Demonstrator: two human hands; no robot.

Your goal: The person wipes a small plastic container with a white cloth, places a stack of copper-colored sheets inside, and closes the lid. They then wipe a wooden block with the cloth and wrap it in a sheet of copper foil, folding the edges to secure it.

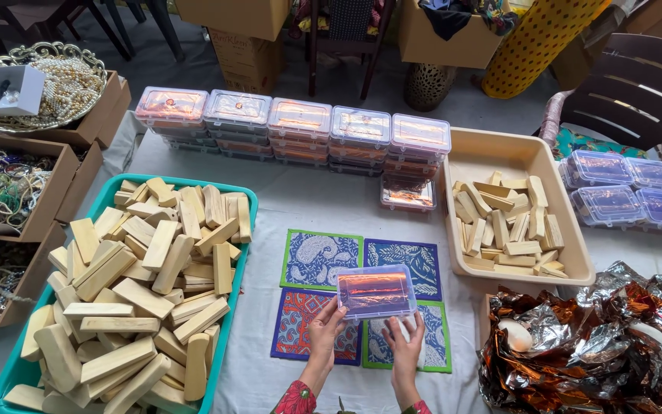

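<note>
Both hands, left (323, 328) and right (406, 337), are clamped on a clear box (375, 291) above four mats (321, 259) near the table's (300, 195) front edge.

A white-clothed table (270, 199) carries a teal tray (233, 307), beige tray (526, 146) and patterned mats (319, 257).
</note>
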